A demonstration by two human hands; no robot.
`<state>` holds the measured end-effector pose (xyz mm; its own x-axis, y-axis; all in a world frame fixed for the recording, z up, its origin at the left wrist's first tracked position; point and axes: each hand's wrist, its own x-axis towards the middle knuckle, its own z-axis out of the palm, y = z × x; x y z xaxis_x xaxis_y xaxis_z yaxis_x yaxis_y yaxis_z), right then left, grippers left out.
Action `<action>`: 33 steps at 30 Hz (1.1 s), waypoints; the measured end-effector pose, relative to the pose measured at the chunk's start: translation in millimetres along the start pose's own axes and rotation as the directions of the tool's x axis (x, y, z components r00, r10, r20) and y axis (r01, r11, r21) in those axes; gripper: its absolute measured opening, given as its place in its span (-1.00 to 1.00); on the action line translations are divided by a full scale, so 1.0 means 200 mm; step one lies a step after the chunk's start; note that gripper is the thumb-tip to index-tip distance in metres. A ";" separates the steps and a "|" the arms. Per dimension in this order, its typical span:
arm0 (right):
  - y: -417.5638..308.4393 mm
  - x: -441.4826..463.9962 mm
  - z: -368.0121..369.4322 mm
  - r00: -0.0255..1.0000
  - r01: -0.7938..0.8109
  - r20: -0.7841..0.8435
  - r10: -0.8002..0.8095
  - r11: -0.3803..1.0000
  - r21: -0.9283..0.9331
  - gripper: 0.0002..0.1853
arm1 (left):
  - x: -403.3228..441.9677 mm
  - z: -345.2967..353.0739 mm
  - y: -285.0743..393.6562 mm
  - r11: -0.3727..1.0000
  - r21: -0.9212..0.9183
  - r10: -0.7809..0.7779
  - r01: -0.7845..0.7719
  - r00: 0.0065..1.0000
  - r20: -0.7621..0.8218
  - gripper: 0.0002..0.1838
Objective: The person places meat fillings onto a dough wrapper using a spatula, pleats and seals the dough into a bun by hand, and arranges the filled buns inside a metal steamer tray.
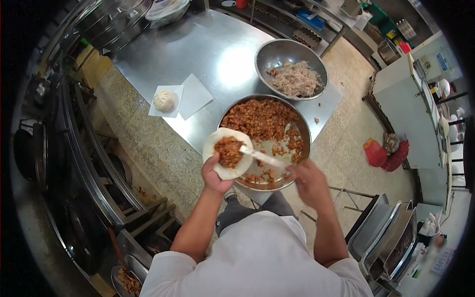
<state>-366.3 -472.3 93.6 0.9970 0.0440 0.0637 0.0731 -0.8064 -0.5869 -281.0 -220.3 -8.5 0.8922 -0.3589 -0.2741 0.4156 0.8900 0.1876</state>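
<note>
A round white dough wrapper [228, 173] rests on my left hand [216, 174], its thumb over the near edge. Reddish-brown filling [228, 152] is heaped in the middle of the wrapper. My right hand [309, 183] is closed around the end of a pale flat spatula [267, 159], whose tip touches the filling. Beneath and beyond both hands stands a wide metal bowl [308, 143] holding more of the chunky reddish filling [262, 118], heaped toward its far side. One pleated bun [164, 100] sits on a square of white paper [174, 110] at the left.
A second metal bowl [264, 54] with pale minced filling stands behind on the steel table [198, 42]. Another paper square [195, 96] lies beside the bun. Stacked steamers [114, 22] stand at the back left, trays [383, 237] at the lower right, a stove [89, 163] at the left.
</note>
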 end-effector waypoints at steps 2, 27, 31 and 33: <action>0.20 0.12 -0.13 0.995 0.045 -0.090 -0.047 0.999 -0.020 -0.73 | -0.01 0.00 0.01 0.998 0.059 0.025 -0.025 1.000 0.009 -0.19; 0.94 1.32 -0.07 0.982 0.164 0.157 -0.107 0.896 -0.412 -0.75 | 0.33 0.13 -0.30 0.971 0.109 0.216 -0.213 0.976 -0.018 -0.28; 0.93 1.28 -0.07 0.985 0.141 0.142 -0.098 0.932 -0.333 -0.72 | 0.51 0.14 -0.31 0.976 0.108 0.196 -0.187 0.977 -0.079 -0.42; 0.92 1.27 -0.07 0.986 0.143 0.130 -0.108 0.943 -0.299 -0.71 | 0.62 0.11 -0.30 0.980 0.107 0.184 -0.170 0.973 -0.140 -0.47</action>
<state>-100.0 -617.9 12.0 0.9780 0.2074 0.0213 0.2040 -0.9308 -0.3032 -191.3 -324.7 -32.4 0.9198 -0.1465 -0.3640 0.2747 0.9028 0.3309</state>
